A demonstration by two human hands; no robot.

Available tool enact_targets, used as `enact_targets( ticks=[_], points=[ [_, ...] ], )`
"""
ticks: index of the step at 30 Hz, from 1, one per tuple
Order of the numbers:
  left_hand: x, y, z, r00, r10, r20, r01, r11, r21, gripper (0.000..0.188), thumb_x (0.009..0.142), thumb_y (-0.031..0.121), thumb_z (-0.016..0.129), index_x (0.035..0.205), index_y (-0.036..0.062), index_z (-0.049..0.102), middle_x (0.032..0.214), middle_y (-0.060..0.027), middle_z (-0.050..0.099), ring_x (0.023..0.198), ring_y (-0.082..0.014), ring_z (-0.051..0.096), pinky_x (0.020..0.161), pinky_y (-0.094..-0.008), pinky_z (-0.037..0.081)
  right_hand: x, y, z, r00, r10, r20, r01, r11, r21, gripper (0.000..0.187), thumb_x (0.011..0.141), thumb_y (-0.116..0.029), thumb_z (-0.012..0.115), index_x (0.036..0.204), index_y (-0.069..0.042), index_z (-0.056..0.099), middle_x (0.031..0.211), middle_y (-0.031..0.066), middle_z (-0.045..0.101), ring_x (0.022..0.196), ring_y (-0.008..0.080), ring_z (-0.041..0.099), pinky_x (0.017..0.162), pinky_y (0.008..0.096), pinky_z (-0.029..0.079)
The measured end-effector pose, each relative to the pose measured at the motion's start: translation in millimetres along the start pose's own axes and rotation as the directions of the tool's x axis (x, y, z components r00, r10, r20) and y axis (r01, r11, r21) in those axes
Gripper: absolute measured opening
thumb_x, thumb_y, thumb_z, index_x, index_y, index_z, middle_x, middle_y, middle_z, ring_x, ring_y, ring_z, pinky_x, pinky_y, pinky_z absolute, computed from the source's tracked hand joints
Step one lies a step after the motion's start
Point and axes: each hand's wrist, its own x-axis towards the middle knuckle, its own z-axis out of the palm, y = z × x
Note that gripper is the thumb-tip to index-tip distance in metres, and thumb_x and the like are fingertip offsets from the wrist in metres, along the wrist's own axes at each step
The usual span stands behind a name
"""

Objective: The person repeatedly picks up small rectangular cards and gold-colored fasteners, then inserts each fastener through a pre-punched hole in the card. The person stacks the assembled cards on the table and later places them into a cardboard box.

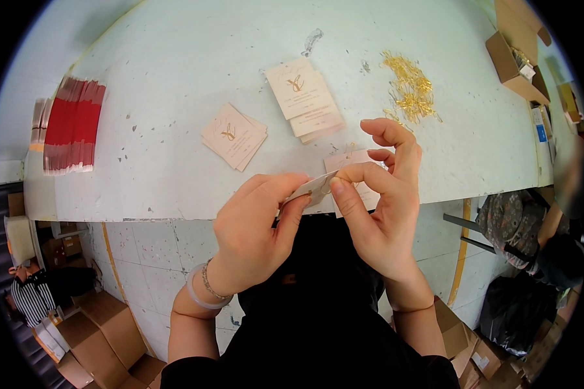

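My left hand grips a pale card between thumb and fingers, tilted nearly edge-on at the table's front edge. Thumb and index finger of my right hand pinch together at the card's far right corner, the other fingers raised. A thin gold wire pin, only partly visible, appears to be in that pinch. Under my right hand lie more pale cards, with a few gold pins on top. Farther off are a small stack of printed cards and a taller stack.
A heap of gold wire pins lies at the right on the white table. Red packets in clear sleeves stand in a row at the left. An open cardboard box sits at the far right. Cartons stand on the floor.
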Motion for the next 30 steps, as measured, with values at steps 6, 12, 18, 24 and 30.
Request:
enact_targets(
  ticks=[6, 12, 18, 24, 30],
  points=[
    [2, -8, 1, 0.980, 0.195, 0.045, -0.198, 0.977, 0.079, 0.031, 0.072, -0.012, 0.071, 0.102, -0.0015, 0.068, 0.088, -0.0103, 0.070, 0.070, -0.0250, 0.065, 0.057, -0.0300, 0.053, -2, 4, -3, 0.994, 0.105, 0.008, -0.105, 0.988, 0.114, 0.006, 0.079, -0.007, 0.071, 0.081, -0.005, 0.066, 0.126, 0.0130, 0.047, 0.114, 0.0245, 0.043, 0.095, 0.0358, 0.036],
    [3, 18, 2, 0.994, -0.034, 0.105, 0.041, 0.997, -0.069, 0.039, 0.070, -0.012, 0.071, 0.108, 0.0006, 0.070, 0.088, -0.0094, 0.070, 0.070, -0.0236, 0.065, 0.061, -0.0283, 0.054, -2, 6, -8, 0.997, 0.010, -0.078, 0.001, 0.990, 0.139, 0.010, 0.074, 0.001, 0.068, 0.081, -0.004, 0.064, 0.112, 0.0161, 0.052, 0.095, 0.0274, 0.050, 0.081, 0.0350, 0.044],
    [-13, 20, 18, 0.948, 0.253, 0.193, -0.244, 0.967, -0.065, 0.039, 0.068, -0.012, 0.070, 0.106, -0.0014, 0.069, 0.093, -0.0117, 0.071, 0.069, -0.0242, 0.066, 0.061, -0.0293, 0.055, -2, 18, -37, 0.966, 0.131, 0.221, -0.174, 0.966, 0.189, 0.010, 0.070, 0.005, 0.063, 0.074, 0.000, 0.056, 0.090, 0.0117, 0.052, 0.078, 0.0223, 0.054, 0.068, 0.0294, 0.044],
    [-18, 21, 27, 0.956, -0.101, 0.274, 0.178, 0.945, -0.273, 0.042, 0.073, -0.009, 0.076, 0.112, -0.0005, 0.065, 0.090, -0.0099, 0.071, 0.071, -0.0172, 0.066, 0.062, -0.0262, 0.057, -7, 25, -39, 0.972, 0.182, 0.147, -0.218, 0.935, 0.279, 0.009, 0.073, 0.004, 0.064, 0.080, 0.000, 0.061, 0.091, 0.0095, 0.054, 0.078, 0.0177, 0.052, 0.068, 0.0265, 0.042],
    [-5, -6, 54, 0.975, -0.205, 0.088, 0.222, 0.939, -0.263, 0.046, 0.073, 0.001, 0.080, 0.115, 0.0004, 0.060, 0.106, -0.0130, 0.058, 0.078, -0.0223, 0.065, 0.058, -0.0284, 0.055, 6, 50, -8, 0.979, 0.204, -0.006, -0.201, 0.972, 0.122, 0.007, 0.078, 0.001, 0.068, 0.085, -0.001, 0.065, 0.097, 0.0071, 0.054, 0.079, 0.0165, 0.051, 0.066, 0.0271, 0.042]
  ],
)
